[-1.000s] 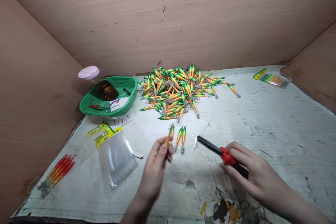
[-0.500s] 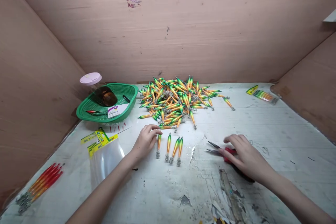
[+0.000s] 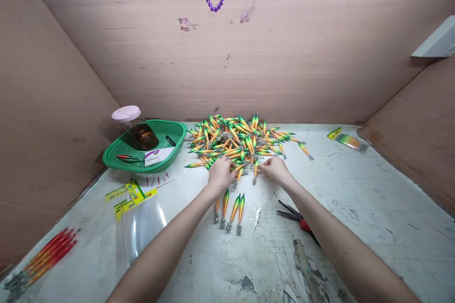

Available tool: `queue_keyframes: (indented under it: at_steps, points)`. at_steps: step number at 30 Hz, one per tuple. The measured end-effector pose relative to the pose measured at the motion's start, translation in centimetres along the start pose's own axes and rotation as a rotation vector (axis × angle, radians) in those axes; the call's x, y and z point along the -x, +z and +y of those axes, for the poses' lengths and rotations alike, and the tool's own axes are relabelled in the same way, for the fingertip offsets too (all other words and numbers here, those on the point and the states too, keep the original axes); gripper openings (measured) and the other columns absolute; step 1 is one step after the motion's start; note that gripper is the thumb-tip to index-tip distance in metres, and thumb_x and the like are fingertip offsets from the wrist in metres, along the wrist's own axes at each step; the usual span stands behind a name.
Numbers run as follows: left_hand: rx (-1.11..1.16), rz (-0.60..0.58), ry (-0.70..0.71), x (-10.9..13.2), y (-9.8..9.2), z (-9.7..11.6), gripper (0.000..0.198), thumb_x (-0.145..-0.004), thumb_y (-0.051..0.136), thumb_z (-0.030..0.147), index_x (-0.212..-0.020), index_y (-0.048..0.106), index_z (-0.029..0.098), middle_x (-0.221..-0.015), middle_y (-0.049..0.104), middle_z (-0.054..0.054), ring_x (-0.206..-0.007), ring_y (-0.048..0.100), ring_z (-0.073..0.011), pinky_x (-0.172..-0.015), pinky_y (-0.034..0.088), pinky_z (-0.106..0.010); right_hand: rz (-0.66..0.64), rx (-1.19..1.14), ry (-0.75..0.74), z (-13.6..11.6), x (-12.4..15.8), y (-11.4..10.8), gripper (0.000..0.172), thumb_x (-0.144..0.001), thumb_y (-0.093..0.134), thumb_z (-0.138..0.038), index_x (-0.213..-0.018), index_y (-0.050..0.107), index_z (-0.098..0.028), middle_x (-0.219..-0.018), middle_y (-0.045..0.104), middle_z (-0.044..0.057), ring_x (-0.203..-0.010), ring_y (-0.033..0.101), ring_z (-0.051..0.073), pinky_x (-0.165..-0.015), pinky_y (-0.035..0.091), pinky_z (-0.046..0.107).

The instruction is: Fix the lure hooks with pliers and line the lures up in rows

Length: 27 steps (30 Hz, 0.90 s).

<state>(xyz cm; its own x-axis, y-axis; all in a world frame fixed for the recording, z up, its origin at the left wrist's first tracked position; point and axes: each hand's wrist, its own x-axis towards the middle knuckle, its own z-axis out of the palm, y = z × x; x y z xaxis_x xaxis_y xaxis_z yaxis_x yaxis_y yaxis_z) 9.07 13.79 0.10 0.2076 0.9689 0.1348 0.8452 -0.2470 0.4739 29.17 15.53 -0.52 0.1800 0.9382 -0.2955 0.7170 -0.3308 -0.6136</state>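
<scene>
Wooden boards (image 3: pixel 302 57) stood behind a white table (image 3: pixel 373 227). Taking the hands as the clock's centre, the left hand (image 3: pixel 221 173) had its fingers curled at the near edge of the lure pile (image 3: pixel 234 135), which lay at twelve; whether they gripped, I could not tell. The right hand (image 3: pixel 275 169) had its fingertips close together beside one lure (image 3: pixel 255 169), its grip also unclear. Four lures (image 3: pixel 225 204) lay at seven, red-handled scissors (image 3: pixel 304 225) at four, clear bags (image 3: pixel 140 227) at eight.

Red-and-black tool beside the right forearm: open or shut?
Open: the red-and-black tool has its two dark tips apart, with a visible gap between.
</scene>
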Motion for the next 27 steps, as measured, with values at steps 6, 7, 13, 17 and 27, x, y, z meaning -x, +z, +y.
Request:
queue_keyframes:
  at_steps: [6,7,13,17,27]
  points:
    - [0.026,-0.036,-0.064,-0.5,-0.2,0.9,0.004,-0.075,0.069,0.015,-0.077,0.069,0.019,-0.093,0.070,-0.009,-0.101,0.064,-0.0278,-0.085,0.048,-0.035,-0.052,-0.215,0.070,-0.5,0.1,0.8,0.034,-0.095,0.065,-0.036,-0.122,0.063,-0.016,-0.124,0.065,0.007,-0.102,0.066,0.024,-0.084,0.058,0.042]
    - [0.046,-0.035,-0.074,-0.5,-0.4,0.9,0.005,-0.074,0.070,0.015,-0.075,0.068,0.019,-0.093,0.070,-0.008,-0.101,0.063,-0.0278,-0.085,0.048,-0.034,-0.062,-0.250,0.082,-0.6,0.2,1.1,0.034,-0.095,0.065,-0.036,-0.122,0.063,-0.016,-0.124,0.065,0.007,-0.103,0.066,0.024,-0.084,0.058,0.042]
    - [0.317,-0.032,-0.154,-0.8,-0.5,0.3,0.014,-0.074,0.069,0.013,-0.065,0.060,0.018,-0.074,0.066,-0.002,-0.074,0.063,-0.0200,-0.072,0.048,-0.032,-0.111,-0.451,0.159,-0.2,0.2,1.2,0.035,-0.095,0.065,-0.034,-0.124,0.061,-0.016,-0.124,0.064,0.009,-0.102,0.067,0.022,-0.084,0.058,0.042]
    - [0.602,0.060,-0.231,-0.6,0.2,1.0,0.022,-0.067,0.078,0.016,-0.072,0.057,0.019,-0.072,0.064,0.001,-0.071,0.062,-0.0162,-0.069,0.049,-0.028,-0.101,-0.571,0.146,0.6,0.7,-0.1,0.033,-0.096,0.064,-0.034,-0.124,0.061,-0.016,-0.121,0.065,0.009,-0.099,0.067,0.021,-0.082,0.058,0.041]
    - [1.253,0.054,-0.319,6.8,-4.2,1.8,0.056,-0.051,0.093,0.035,-0.092,0.058,0.019,-0.082,0.071,-0.001,-0.082,0.068,-0.0171,-0.079,0.056,-0.031,-0.184,-0.888,-0.152,1.4,10.5,-3.6,0.036,-0.070,0.085,-0.038,-0.085,0.058,-0.019,-0.062,0.056,-0.006,-0.043,0.039,0.004,-0.039,0.027,0.018]
